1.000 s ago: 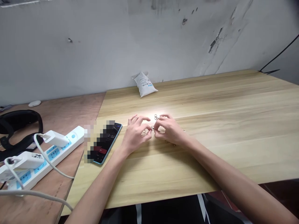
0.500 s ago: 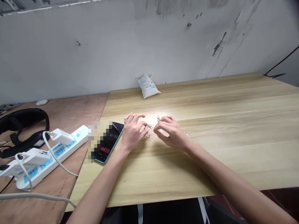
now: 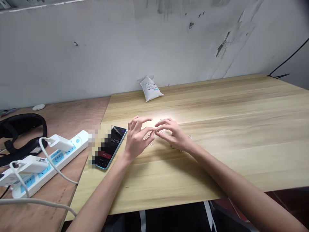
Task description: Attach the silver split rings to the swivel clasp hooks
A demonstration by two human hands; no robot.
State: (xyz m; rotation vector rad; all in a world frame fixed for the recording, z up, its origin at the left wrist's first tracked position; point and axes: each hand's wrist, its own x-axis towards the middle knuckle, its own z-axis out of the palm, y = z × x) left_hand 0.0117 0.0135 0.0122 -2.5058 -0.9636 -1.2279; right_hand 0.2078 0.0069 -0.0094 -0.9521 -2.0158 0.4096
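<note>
My left hand (image 3: 138,138) pinches a small shiny metal clasp (image 3: 156,130) between thumb and forefinger, its other fingers raised. My right hand (image 3: 174,133) meets it from the right, thumb and fingertips closed on the same piece, so most of it is covered. Below my left fingertips lie a few thin metal rings (image 3: 151,143), partly hidden by the hand. Behind my right fingers another ring (image 3: 161,120) shows. A loose metal clasp (image 3: 190,137) rests beside my right wrist, and more small metal pieces (image 3: 181,150) peek out under that hand.
A phone (image 3: 111,148) with a running timer lies left of my left hand. Further left are a white power strip (image 3: 54,161) with plugged chargers and cables, and a black headset (image 3: 23,135). A white plastic packet (image 3: 151,88) stands near the wall at the back of the wooden table (image 3: 229,129).
My right hand has closed in on the left, and its fingertips now meet the clasp. The whole view has shifted slightly. The timer has gone from 02:52 to 02:53.
</note>
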